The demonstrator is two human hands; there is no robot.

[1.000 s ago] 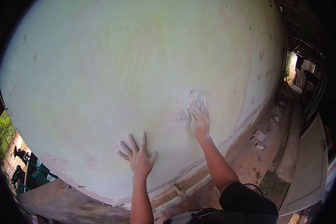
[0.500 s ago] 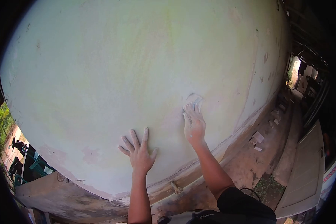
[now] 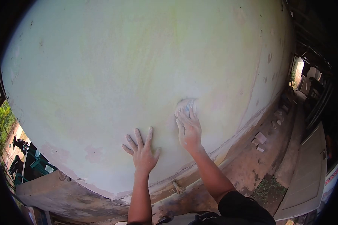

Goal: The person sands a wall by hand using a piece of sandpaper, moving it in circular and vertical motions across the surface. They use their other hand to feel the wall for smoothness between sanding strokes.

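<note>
A pale, patchy green-white wall (image 3: pixel 112 75) fills most of the view. My left hand (image 3: pixel 142 153) lies flat against its lower part with the fingers spread and dusty. To the right and a little higher, my right hand (image 3: pixel 188 129) presses a pale, dusty sheet or pad (image 3: pixel 185 105) with bluish print against the wall. Its fingers lie over the piece, whose upper edge shows beyond the fingertips. White dust coats both hands.
A pale door panel (image 3: pixel 306 176) leans at the lower right. Broken pieces (image 3: pixel 260 138) lie on the ground along the wall. Green chairs (image 3: pixel 39 163) stand at the left. A pipe fitting (image 3: pixel 177 187) sits near the wall's base.
My right hand has moved left and slightly down along the wall with the dusty piece. My left hand stays at the same spot on the wall; the view has shifted slightly.
</note>
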